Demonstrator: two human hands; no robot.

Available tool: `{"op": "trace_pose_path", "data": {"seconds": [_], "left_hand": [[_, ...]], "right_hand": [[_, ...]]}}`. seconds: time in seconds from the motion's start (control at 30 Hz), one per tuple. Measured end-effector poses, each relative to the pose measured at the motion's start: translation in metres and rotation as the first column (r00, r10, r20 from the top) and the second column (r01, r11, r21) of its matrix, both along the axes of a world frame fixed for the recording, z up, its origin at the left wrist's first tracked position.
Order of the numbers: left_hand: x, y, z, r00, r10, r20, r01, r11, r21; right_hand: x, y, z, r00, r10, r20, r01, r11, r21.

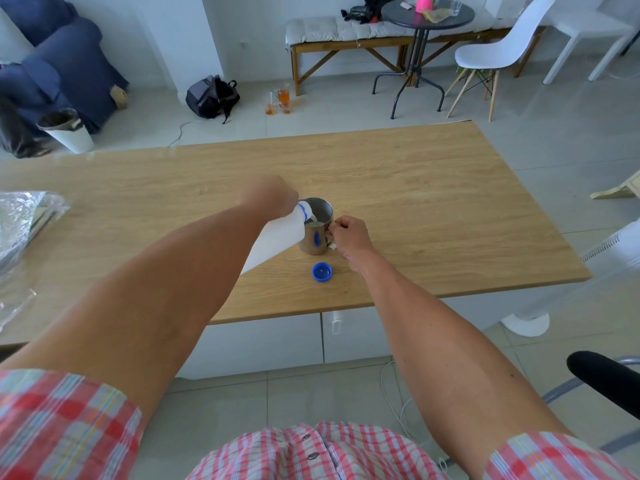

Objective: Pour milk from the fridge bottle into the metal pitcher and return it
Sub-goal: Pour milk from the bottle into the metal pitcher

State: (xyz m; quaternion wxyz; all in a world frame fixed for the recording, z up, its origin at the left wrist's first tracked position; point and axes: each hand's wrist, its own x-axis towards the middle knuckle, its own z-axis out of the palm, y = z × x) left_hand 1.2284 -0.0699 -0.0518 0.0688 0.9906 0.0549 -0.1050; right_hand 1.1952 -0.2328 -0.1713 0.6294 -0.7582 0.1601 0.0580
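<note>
Our left hand grips the tilted milk bottle, its mouth over the metal pitcher midway along the table's near edge; our right hand pinches the handle; the blue cap lies closer to the edge

A white plastic milk bottle is tipped, its blue-ringed mouth over the upright shiny metal pitcher, milk inside. Its round blue cap lies nearby.
</note>
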Motion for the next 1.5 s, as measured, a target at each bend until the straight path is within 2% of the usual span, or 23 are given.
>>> {"op": "trace_pose_path", "data": {"seconds": [1.5], "left_hand": [[0.0031, -0.0001, -0.0021, 1.000, -0.025, -0.006, 0.025, 0.999, 0.035]], "right_hand": [[0.0007, 0.0002, 0.0004, 1.000, -0.008, -0.017, 0.007, 1.000, -0.027]]}}
